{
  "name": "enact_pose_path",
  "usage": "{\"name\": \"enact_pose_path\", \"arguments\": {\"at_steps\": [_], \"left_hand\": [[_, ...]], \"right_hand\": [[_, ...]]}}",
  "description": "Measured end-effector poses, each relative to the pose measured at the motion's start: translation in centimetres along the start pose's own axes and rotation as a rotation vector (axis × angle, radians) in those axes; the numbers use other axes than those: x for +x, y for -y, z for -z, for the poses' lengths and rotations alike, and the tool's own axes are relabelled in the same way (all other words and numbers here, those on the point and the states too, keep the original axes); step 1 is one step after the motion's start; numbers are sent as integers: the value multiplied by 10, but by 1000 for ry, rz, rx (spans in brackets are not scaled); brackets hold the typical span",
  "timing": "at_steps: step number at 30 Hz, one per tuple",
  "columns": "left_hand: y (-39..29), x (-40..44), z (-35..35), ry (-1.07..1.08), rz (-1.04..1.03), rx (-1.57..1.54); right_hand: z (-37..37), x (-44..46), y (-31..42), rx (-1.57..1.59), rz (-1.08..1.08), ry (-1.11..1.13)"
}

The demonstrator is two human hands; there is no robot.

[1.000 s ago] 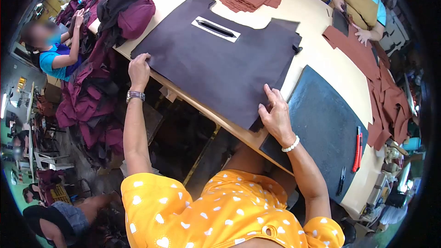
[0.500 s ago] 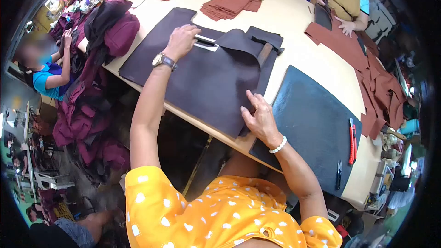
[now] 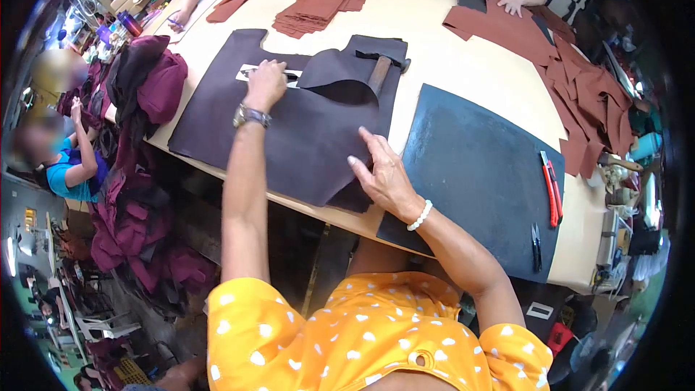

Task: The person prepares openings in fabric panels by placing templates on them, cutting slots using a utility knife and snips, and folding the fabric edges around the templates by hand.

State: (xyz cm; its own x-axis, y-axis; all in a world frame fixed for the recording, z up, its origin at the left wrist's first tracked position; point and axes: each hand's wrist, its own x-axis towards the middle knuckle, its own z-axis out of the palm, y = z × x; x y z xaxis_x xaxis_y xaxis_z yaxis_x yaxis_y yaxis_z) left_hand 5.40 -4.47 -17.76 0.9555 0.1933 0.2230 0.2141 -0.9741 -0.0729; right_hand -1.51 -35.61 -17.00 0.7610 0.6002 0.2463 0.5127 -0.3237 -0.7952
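Observation:
A dark brown leather-like sheet [image 3: 253, 141] lies on the table in front of me. Set in it is a white rectangular frame [image 3: 246, 72] with a dark slot. My left hand [image 3: 266, 85], wearing a watch, is over that frame with bent fingers pressed together; its fingertips and whatever they grip are partly hidden. Nearer me, my right hand [image 3: 385, 174] rests at the sheet's right edge, thumb and fingers apart, holding nothing. A curled-back flap [image 3: 340, 76] bulges up beside the frame. Across the sheet's far right part lies a hammer [image 3: 378, 72] with a wooden handle.
To the right lies a black mat [image 3: 470, 174] carrying a red cutter [image 3: 552, 188] and a small dark tool [image 3: 536, 246]. Reddish-brown pieces [image 3: 318, 3] are stacked at the back, others [image 3: 507, 43] by a co-worker's hand [image 3: 512, 1]. Maroon fabric [image 3: 163, 87] is heaped at left.
My left hand has moved along the white frame from its left end toward its middle, baring that end. My right hand stays at the sheet's edge. The whole view has shifted.

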Motion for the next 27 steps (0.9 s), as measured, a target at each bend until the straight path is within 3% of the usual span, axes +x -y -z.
{"name": "enact_pose_path", "arguments": {"at_steps": [2, 3, 6, 9, 12, 16, 17, 21, 24, 27], "left_hand": [[-29, -10, -21, -281, 69, -60], [-44, -11, -22, -285, 90, -120], [-59, -13, -50, -402, 187, -213], [-58, -10, -52, -379, 239, -261], [-57, -11, -51, -366, 253, -326], [-56, -12, -49, -353, 245, -352], [-56, -12, -50, -357, 240, -358], [-54, -14, -51, -331, 238, -350], [-58, -12, -47, -313, 240, -335], [-57, -11, -47, -316, 249, -319]], "right_hand": [[-13, 4, -24, -80, 196, -214], [-6, 5, -18, 248, -25, -74], [10, 20, -18, 329, -148, -131], [11, 52, -32, 134, -195, -129], [-5, 80, -48, -386, -115, -253], [4, 102, -31, -538, -297, -42], [2, 110, -44, -512, -341, -77], [43, 118, -53, 116, -544, -90], [49, 98, -49, 26, -333, -219], [60, 44, 15, 88, -259, -135]]}}
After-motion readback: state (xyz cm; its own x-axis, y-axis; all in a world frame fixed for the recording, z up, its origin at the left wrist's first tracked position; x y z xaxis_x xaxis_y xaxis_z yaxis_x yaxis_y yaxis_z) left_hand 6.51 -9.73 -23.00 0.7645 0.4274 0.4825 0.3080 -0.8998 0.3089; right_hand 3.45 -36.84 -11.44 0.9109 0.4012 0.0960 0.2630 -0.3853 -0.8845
